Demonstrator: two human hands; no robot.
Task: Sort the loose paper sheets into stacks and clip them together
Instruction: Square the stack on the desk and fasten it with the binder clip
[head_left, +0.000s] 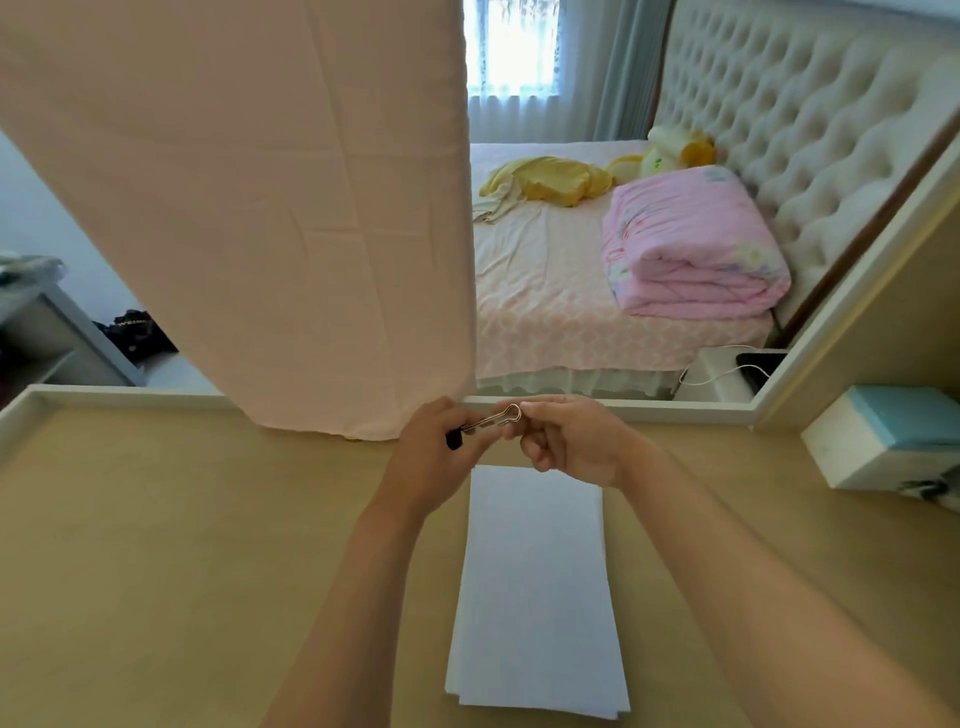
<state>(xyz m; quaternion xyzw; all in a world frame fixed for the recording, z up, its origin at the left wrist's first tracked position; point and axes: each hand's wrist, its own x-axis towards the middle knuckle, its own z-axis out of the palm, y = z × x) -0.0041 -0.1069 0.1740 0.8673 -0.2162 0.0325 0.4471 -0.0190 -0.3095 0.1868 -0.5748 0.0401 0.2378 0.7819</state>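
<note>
A stack of white paper sheets lies lengthwise on the beige desk, its near edges slightly fanned. Above the stack's far end both hands hold a black binder clip with silver wire handles. My left hand grips the black body of the clip. My right hand pinches the silver handle loop between thumb and fingers. The clip hangs in the air, apart from the paper.
A pink cloth hangs over the mirror behind the desk and reaches the desk's back edge. A white and teal box stands at the right. The mirror reflects a bed with a pink quilt.
</note>
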